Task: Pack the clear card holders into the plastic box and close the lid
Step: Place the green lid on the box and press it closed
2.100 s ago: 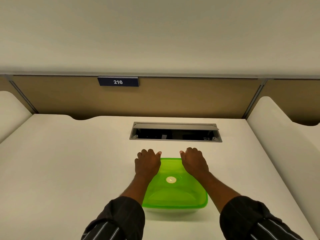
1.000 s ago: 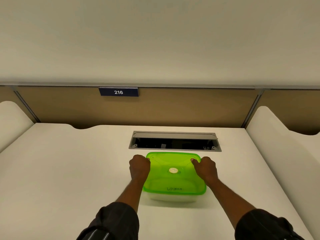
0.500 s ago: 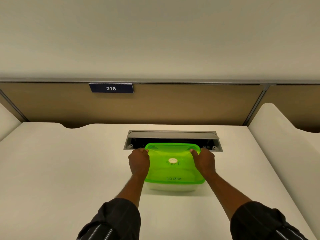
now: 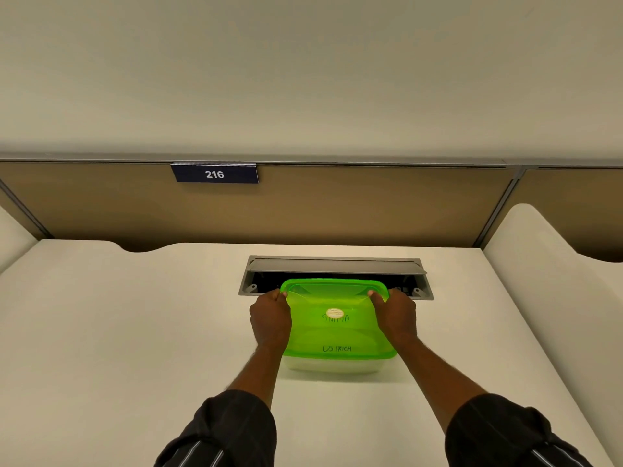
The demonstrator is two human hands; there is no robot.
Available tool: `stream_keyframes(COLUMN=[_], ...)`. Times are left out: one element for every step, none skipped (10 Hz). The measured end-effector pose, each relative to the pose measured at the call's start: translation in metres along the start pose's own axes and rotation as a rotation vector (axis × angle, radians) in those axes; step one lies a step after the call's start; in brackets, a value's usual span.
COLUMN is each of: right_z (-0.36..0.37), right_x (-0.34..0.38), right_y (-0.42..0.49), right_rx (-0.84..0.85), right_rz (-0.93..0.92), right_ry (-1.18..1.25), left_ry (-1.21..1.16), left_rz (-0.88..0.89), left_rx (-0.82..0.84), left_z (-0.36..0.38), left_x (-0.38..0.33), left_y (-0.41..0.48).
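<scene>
Box (image 4: 332,365) sits on table (image 4: 118,332), just in front of the cable tray (image 4: 333,266), its far edge overlapping the tray opening. Green lid (image 4: 337,332) on top, handwriting on it. Left hand (image 4: 270,320) and right hand (image 4: 395,316) clamp the lid's far corners, thumbs on top.

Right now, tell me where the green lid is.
In the head view the green lid sits on the plastic box at the desk's centre, gripped by the left hand and right hand, just before the cable tray.
</scene>
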State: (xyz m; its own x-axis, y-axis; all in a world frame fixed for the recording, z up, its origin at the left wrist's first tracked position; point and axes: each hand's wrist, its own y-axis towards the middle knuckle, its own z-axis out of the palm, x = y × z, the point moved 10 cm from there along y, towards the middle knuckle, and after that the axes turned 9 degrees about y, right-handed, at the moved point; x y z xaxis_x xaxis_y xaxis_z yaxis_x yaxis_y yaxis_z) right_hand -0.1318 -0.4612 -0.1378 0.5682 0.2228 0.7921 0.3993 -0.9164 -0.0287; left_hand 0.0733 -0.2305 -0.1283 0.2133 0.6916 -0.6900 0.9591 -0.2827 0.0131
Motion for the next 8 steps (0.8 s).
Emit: stream_keyframes(right_z=[0.001,0.002,0.001,-0.003,-0.012,-0.026,-0.045,-0.073], right_x=[0.001,0.008,0.014,0.026,0.054,0.082,0.114,0.160], right_y=[0.001,-0.004,-0.013,-0.026,-0.037,-0.045,-0.051,-0.063], right_rx=[0.040,0.098,0.101,0.082,0.028,0.011,-0.015,-0.124], right_rz=[-0.007,-0.048,-0.088,-0.166,-0.343,-0.432,-0.518,-0.660], right_ry=[-0.008,-0.039,-0.120,-0.295,-0.428,-0.486,-0.487,-0.489], left_ry=[0.069,0.102,0.221,0.404,0.485,0.500,0.521,0.508], left_rz=[0.048,0.125,0.275,0.461,0.569,0.630,0.703,0.762], left_rx=[0.028,0.063,0.100,0.076,0.016,-0.028,-0.091,-0.146], left_z=[0.005,0.009,0.013,0.010,-0.007,-0.030,-0.056,-0.085], left_x=[-0.006,-0.013,-0.022,-0.037,-0.056,-0.079,-0.106,-0.141], left_y=[-0.004,-0.013,-0.021,-0.028,-0.035,-0.041,-0.046,-0.050])
